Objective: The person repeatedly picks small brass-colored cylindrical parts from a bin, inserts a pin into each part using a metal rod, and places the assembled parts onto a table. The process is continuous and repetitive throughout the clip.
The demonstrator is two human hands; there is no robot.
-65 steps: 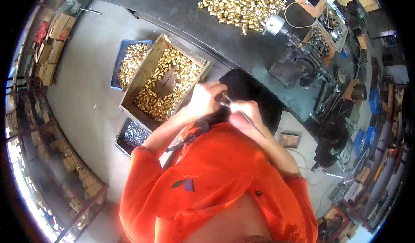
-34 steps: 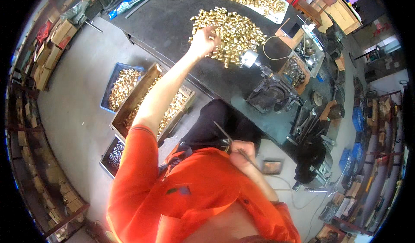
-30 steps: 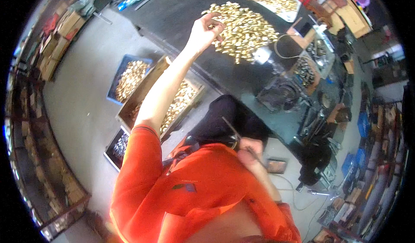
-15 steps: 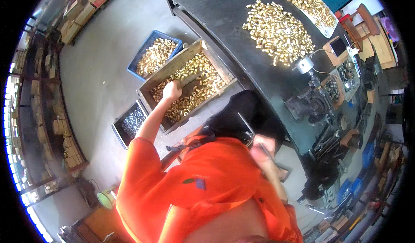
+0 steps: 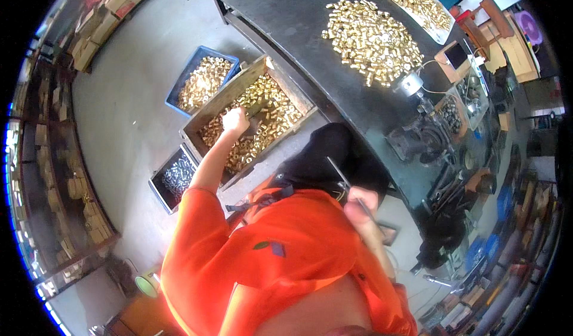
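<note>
The left hand point(image 5: 236, 121) reaches into an open, rough wooden crate point(image 5: 236, 91), its knuckles up over the small, short, brass-coloured metal pieces point(image 5: 262, 139) that lie loose on the crate's bottom; its fingers bend down out of sight, so I cannot tell how far its grip is open or whether it has hold of a piece. To the right of the crate, the right hand point(image 5: 362, 203) keeps a closed grip around a thin, straight, grey metal rod point(image 5: 339, 170), which slants up and left out of the fist; the part inside the fingers is hidden. Just beyond the crate's left side sits a blue plastic tray point(image 5: 182, 80) of similar pieces, and nearer, by its left corner, a dark bin of small silver-coloured metal parts point(image 5: 179, 173), partly shaded. The dark surface point(image 5: 286, 25) runs along the crate's right, bearing a broad brass-coloured heap point(image 5: 373, 43); farther from the crate, a white sheet with more pieces is cut off by the upper edge, and the dark metal device point(image 5: 418, 139) is hard to make out
</note>
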